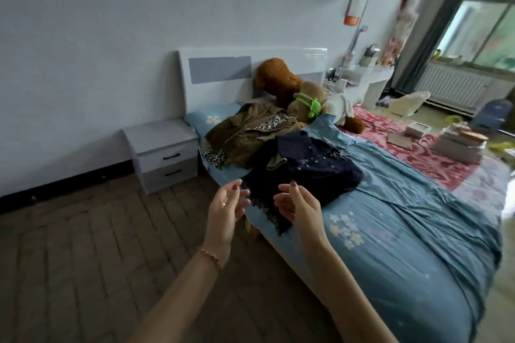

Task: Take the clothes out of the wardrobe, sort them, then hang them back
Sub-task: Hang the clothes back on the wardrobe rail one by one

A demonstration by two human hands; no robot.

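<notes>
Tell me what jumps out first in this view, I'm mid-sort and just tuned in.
Two empty hands, left hand and right hand, hover open near the bed's edge, just short of a dark navy garment on the blue bedsheet. Behind it lies a brown coat, with big teddy bears against the headboard.

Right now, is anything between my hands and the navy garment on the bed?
Nothing visible. Both the left hand and right hand hover open just short of the navy garment, whose fringed edge hangs off the bed right before them.
</notes>
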